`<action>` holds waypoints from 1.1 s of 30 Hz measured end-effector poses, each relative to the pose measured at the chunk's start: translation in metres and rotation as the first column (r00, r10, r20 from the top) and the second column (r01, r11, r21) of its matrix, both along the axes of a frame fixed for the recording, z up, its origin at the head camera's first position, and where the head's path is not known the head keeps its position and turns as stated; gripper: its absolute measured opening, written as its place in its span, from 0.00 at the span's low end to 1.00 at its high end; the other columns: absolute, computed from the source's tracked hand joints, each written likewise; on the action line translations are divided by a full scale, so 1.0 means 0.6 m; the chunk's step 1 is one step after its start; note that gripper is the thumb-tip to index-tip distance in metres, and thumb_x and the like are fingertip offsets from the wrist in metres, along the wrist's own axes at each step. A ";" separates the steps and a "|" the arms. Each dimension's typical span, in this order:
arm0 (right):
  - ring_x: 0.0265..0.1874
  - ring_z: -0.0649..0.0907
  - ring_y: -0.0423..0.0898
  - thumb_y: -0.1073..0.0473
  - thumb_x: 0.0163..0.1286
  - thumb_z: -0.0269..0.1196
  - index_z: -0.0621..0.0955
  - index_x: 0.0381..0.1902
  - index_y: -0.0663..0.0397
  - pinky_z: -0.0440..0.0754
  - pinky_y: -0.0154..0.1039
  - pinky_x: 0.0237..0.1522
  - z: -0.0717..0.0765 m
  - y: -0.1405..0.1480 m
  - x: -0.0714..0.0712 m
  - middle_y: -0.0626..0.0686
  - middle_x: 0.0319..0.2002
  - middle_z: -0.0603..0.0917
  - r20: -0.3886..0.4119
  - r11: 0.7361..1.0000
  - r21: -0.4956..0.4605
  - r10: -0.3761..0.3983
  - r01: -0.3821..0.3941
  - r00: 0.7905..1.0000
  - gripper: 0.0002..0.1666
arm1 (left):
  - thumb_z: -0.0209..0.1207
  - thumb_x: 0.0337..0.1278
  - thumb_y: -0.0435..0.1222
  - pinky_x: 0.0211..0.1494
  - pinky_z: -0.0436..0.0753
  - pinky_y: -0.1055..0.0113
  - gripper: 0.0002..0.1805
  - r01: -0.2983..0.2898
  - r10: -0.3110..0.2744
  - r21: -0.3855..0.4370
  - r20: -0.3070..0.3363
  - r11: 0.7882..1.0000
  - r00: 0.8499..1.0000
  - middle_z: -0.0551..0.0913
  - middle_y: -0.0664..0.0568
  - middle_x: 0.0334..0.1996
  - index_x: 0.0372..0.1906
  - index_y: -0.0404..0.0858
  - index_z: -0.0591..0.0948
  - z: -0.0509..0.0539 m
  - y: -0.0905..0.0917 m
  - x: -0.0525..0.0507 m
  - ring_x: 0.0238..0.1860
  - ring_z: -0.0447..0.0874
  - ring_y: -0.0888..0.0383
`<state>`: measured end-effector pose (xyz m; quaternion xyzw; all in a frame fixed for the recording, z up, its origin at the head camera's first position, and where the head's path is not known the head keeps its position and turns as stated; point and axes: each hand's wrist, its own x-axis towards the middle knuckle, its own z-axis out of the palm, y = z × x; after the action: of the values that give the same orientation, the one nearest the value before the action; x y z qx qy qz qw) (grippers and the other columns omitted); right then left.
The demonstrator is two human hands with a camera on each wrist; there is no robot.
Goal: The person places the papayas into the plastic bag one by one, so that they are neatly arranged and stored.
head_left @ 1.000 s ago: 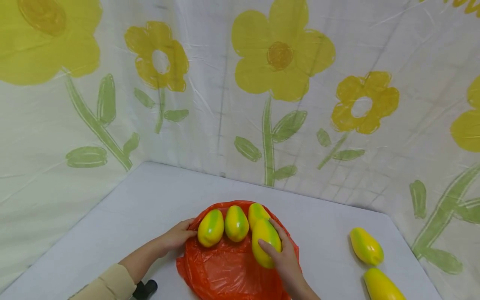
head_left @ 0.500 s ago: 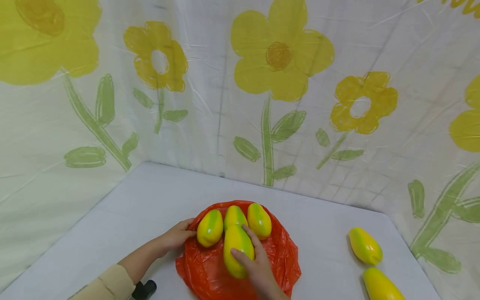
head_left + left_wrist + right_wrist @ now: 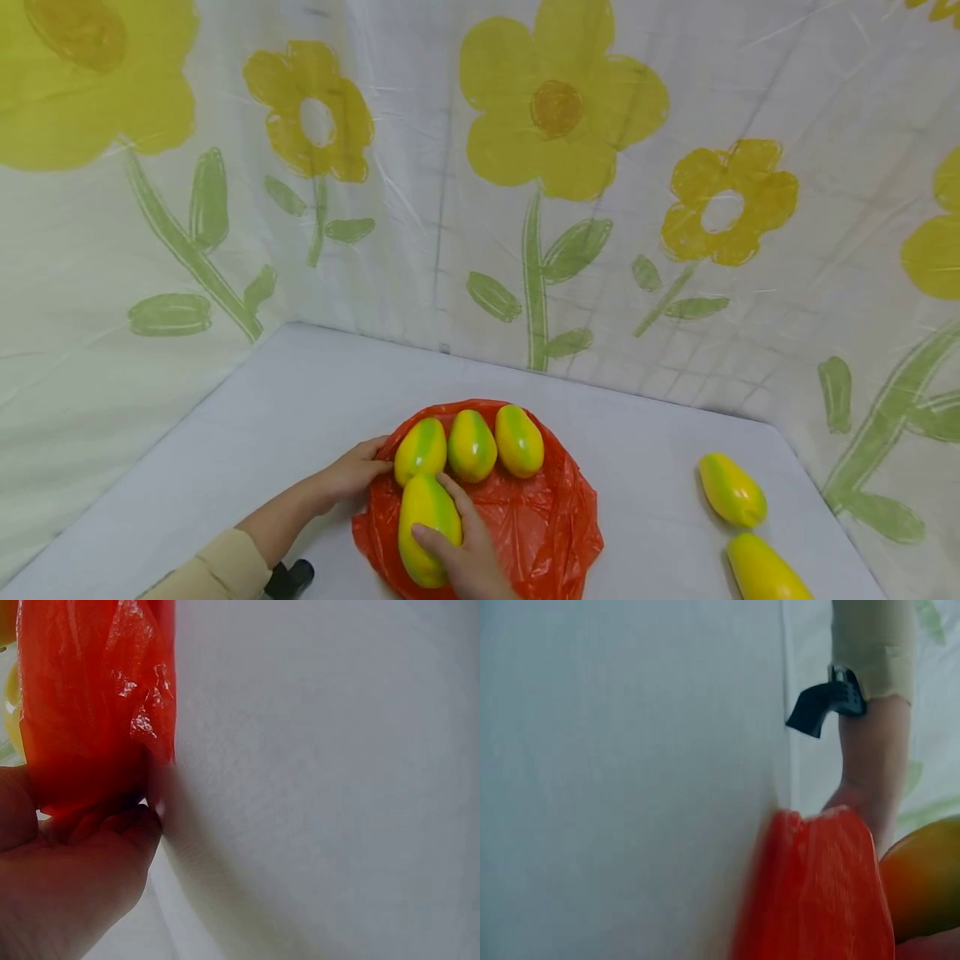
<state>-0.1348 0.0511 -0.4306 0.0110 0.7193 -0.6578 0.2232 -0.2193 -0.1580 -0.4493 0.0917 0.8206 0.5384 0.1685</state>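
White table [image 3: 645, 467] fronts flowered sheeting [image 3: 408, 275], right grip [image 3: 468, 546] clasping fruit [image 3: 428, 508], left grip [image 3: 354, 472] pinching red plastic [image 3: 517, 521].

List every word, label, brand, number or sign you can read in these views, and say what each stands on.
None readable.
Flowered backdrop: orange marks at the head view's top right corner, perhaps lettering, but cut off by the picture's edge and unreadable.
Red plastic and yellow-green fruits: no print or labels seen.
Black strap: nothing legible.
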 end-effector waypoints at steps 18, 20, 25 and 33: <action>0.48 0.72 0.50 0.42 0.56 0.65 0.59 0.69 0.34 0.79 0.57 0.47 -0.023 -0.016 -0.010 0.55 0.61 0.66 0.045 0.999 0.022 0.037 -0.038 0.998 0.45 | 0.47 0.63 0.33 0.50 0.82 0.59 0.21 -0.009 0.009 -0.020 -0.010 1.000 1.000 0.79 0.47 0.47 0.60 0.34 0.69 0.003 0.001 0.003 0.41 0.77 0.57; 0.48 0.72 0.50 0.43 0.56 0.65 0.59 0.69 0.35 0.79 0.56 0.47 -0.022 -0.015 -0.009 0.55 0.61 0.66 0.044 0.999 0.012 0.040 -0.041 0.998 0.45 | 0.47 0.63 0.33 0.51 0.82 0.58 0.21 -0.019 0.018 -0.026 -0.007 0.999 1.000 0.78 0.47 0.47 0.60 0.34 0.69 0.002 0.001 0.003 0.41 0.77 0.57; 0.49 0.72 0.51 0.45 0.57 0.64 0.58 0.70 0.36 0.78 0.55 0.48 -0.024 -0.014 -0.008 0.55 0.62 0.64 0.042 0.999 -0.005 0.047 -0.047 0.998 0.45 | 0.47 0.63 0.33 0.50 0.82 0.59 0.21 -0.007 0.007 -0.021 -0.012 1.000 1.000 0.78 0.46 0.47 0.60 0.34 0.69 0.001 0.000 0.003 0.41 0.77 0.57; 0.47 0.71 0.52 0.48 0.56 0.64 0.60 0.69 0.35 0.78 0.51 0.44 -0.026 -0.015 -0.005 0.56 0.62 0.63 0.036 0.998 0.017 0.063 -0.063 0.997 0.43 | 0.47 0.62 0.32 0.53 0.80 0.56 0.21 -0.016 0.016 -0.029 -0.007 0.999 1.000 0.78 0.47 0.48 0.60 0.34 0.69 0.001 0.001 0.003 0.43 0.76 0.57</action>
<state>-0.1381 0.0418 -0.4463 0.0019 0.7211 -0.6437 0.2564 -0.2176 -0.1571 -0.4487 0.0842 0.8296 0.5274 0.1629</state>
